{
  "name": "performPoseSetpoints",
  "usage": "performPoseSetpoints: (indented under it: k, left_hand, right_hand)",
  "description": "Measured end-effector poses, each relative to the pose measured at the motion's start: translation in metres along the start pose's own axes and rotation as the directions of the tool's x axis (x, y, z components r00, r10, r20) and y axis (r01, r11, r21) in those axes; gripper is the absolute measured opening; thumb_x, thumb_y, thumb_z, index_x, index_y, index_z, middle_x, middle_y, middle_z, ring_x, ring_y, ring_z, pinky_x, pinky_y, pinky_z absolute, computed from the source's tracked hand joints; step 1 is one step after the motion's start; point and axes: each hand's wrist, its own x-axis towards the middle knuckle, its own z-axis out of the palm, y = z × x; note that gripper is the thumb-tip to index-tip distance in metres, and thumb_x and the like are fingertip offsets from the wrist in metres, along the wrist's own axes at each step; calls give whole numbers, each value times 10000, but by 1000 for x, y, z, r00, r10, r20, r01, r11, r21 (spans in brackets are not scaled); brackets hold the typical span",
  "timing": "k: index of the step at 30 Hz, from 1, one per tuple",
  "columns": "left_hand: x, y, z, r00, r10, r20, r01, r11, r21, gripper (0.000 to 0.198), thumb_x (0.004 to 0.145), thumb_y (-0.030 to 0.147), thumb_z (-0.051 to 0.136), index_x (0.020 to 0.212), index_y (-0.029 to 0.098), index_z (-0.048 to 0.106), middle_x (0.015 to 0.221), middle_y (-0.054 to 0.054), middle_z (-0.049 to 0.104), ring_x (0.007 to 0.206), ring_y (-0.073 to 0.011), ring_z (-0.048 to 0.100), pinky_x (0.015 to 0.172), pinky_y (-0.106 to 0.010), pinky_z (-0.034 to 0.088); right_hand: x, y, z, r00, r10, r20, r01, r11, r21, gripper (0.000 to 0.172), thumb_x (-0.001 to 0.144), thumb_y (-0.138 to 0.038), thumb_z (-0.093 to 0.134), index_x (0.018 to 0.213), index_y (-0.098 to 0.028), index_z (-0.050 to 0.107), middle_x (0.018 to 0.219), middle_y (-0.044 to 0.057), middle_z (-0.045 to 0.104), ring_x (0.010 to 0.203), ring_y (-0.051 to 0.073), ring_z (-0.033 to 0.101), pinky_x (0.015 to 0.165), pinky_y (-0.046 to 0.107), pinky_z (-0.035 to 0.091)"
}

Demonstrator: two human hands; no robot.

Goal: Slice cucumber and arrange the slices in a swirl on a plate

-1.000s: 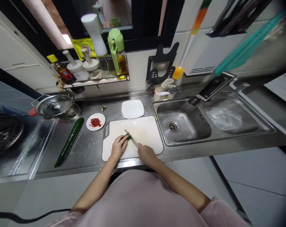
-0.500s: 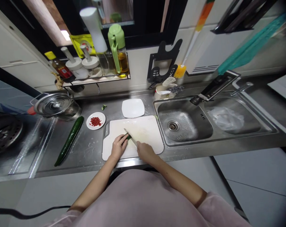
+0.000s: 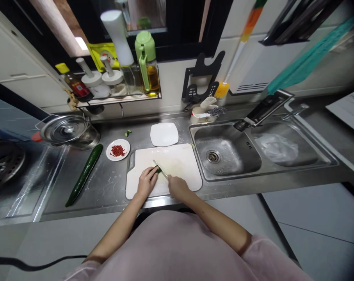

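Observation:
On the white cutting board (image 3: 182,160), my left hand (image 3: 146,182) is closed over a small piece of cucumber (image 3: 159,170), most of it hidden by the fingers. My right hand (image 3: 179,188) grips a knife (image 3: 161,168) whose blade slants up and left, right beside the cucumber piece and my left fingertips. A whole cucumber (image 3: 84,175) lies on the counter to the left. A small white plate (image 3: 109,153) holds chopped red bits (image 3: 117,150). Behind the board sits a square white plate (image 3: 164,134).
At the back left stands a lidded steel pot (image 3: 68,130). Green scraps (image 3: 128,133) lie near the small plate. To the right is a steel sink (image 3: 228,156) with a black faucet (image 3: 261,111). Above the counter, a shelf (image 3: 115,99) carries bottles and jars.
The knife blade has shifted slightly and my right hand has moved a little left. My left hand stays on the cucumber piece. The whole view has shifted slightly.

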Motion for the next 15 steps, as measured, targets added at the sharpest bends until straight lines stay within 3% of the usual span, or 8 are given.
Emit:
performPoseSetpoints:
  k: [15]
  left_hand:
    - [0,-1,0,999,-29,16,29,999,-14,321,915,305,507,1206,255,634,1133,-79,634,1063,-199,589,951,-387,501]
  right_hand:
    - [3,-5,4,999,35,-3,-35,999,18,290,888,-110,369,1117,-129,546,974,153,684,945,231,660,746,300,465]
